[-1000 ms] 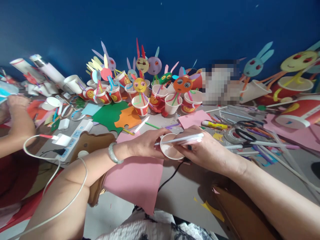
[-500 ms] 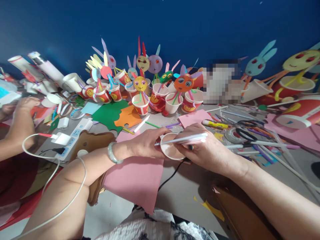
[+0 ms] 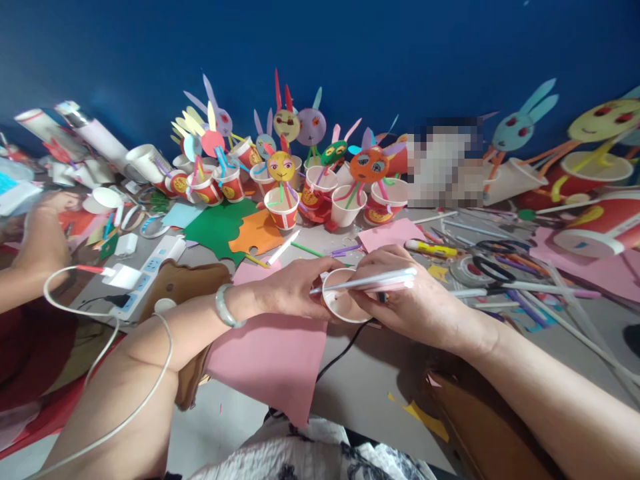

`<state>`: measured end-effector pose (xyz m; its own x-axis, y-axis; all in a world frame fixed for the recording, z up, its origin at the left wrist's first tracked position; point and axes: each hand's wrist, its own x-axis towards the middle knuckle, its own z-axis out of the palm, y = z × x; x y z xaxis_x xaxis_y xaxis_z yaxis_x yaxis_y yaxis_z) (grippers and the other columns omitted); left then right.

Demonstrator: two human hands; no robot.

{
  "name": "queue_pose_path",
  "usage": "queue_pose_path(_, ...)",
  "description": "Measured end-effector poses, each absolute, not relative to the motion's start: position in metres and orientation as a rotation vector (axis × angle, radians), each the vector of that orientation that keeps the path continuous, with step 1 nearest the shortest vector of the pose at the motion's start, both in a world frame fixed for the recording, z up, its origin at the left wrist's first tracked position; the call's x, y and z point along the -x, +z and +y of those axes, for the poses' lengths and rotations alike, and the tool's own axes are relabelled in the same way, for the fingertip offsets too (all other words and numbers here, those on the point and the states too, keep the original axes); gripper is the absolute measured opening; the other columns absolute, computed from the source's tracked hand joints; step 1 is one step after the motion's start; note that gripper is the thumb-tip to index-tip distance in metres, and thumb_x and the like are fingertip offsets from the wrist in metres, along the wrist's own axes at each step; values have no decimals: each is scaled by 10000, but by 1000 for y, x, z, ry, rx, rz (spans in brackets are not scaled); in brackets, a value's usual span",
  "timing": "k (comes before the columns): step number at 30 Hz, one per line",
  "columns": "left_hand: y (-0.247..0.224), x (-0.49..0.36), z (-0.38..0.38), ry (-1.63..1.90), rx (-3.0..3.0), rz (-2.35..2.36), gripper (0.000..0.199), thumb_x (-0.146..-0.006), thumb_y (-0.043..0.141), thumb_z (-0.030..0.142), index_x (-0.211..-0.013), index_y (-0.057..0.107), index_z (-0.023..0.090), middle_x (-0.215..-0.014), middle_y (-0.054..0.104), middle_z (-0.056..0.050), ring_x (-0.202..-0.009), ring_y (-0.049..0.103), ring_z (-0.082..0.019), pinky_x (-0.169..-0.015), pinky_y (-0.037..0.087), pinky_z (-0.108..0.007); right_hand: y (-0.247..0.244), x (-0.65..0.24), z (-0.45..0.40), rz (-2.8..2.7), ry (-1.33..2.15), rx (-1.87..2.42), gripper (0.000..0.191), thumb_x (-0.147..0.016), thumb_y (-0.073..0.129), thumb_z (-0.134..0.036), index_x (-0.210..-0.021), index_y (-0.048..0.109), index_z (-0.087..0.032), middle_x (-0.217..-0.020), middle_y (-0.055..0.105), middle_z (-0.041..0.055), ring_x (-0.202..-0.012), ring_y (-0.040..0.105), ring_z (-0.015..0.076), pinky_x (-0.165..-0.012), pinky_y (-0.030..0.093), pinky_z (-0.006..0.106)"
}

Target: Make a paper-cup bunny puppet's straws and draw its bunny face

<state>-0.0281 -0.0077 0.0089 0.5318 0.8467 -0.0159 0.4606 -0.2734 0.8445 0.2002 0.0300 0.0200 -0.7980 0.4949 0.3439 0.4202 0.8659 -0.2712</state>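
Head view, sole view here. Paper cup (image 3: 345, 308) sits mid-desk, between the person's 2 hands, mouth tipped up toward the wearer; whether its base meets the desk (image 3: 360, 387) I can't tell. Left hand (image 3: 295, 288) curls round its left side. Right hand (image 3: 407, 293) bends over the opposite rim, thumb and fingers pinching pale slim sticks (image 3: 383, 281), at least 2, that cross the mouth; the far tip reaches the left fingers.

Stage, my reading: early for this cup. No paper head on it, whereas along the desk's far edge a crowd of cup figures looks largely finished: orange-headed figure (image 3: 369, 165), yellow-headed figure (image 3: 281, 167), faces drawn, ears on. By comparison, head and limbs look undone here.

Materials: cup walls thin, rounded, pale inside, tapering. Sticks straight, smooth, slightly shiny; straws, perhaps. Figure heads flat discs, ears slim pointed leaves, limbs coloured strips or stems.

Pink sheet (image 3: 270, 363), matte, lies under the left wrist, running to the near edge. Green sheet (image 3: 215, 230), scalloped where cut, and orange sheet (image 3: 257, 235) overlap farther back. Toward the right edge: yellow tube (image 3: 433, 249), tape roll (image 3: 465, 271), a tangle of sticks. Near the left edge, a co-worker's hand (image 3: 54, 207), blurred.
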Motion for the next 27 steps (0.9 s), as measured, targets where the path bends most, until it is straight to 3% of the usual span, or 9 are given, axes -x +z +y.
queue_pose_path(21, 8, 26, -8, 500, -1893, 1121, 644, -698, 821, 537, -1199, 587, 207, -1053, 704, -56, -895, 657, -219, -705, 451, -285, 20, -199, 29, -2676, 213, 602, 149, -895, 601, -192, -862, 745, -178, -854, 665, 108, -927, 584, 266, -936, 505, 429)
queue_pose_path(27, 7, 27, -7, 524, -1906, 1107, 680, -669, 844, 506, -1229, 584, 220, -1151, 701, -57, -1012, 659, -255, -806, 477, -316, 22, -198, 26, -2674, 172, 606, 146, -872, 608, -164, -862, 753, -179, -858, 664, 116, -963, 574, 283, -926, 499, 435)
